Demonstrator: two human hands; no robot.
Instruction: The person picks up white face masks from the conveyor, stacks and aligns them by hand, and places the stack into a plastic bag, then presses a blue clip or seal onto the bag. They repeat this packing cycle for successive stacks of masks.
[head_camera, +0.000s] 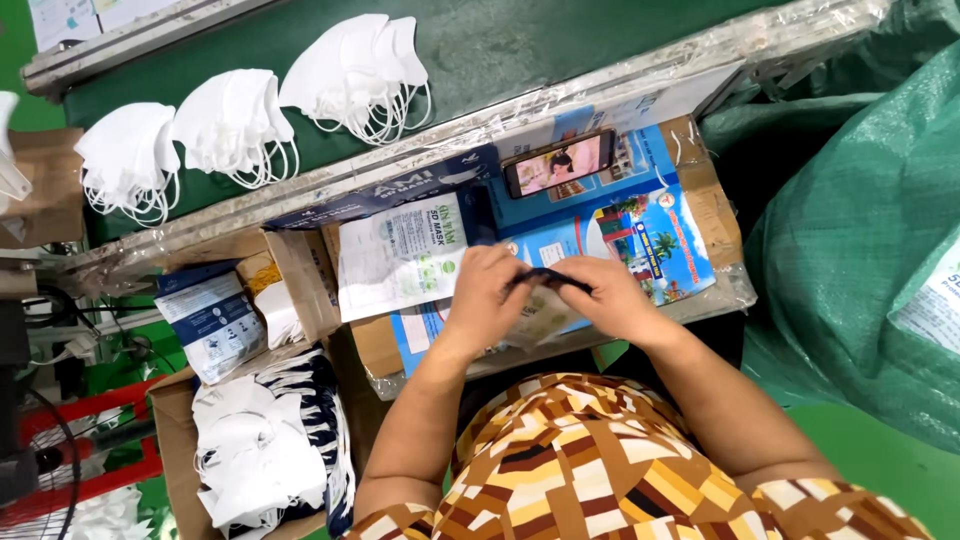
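Head view: left hand (487, 300) and right hand (608, 297) meet over the worktop (690, 215) — each grip pinched closed on the dark top edge of a mask pouch (545, 312). A phone (558, 163) lies just beyond; white mask stacks (235, 125) sit on the green belt (520, 45).

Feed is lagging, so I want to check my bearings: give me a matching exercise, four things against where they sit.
Things:
1. phone
2. mask stacks
3. loose masks
4. pouch

Places:
A. green belt, top left
B. cardboard box, bottom left
C. between both hands
D. propped at the table's far edge

Pairs: 1-D, 2-A, 3-B, 4-C
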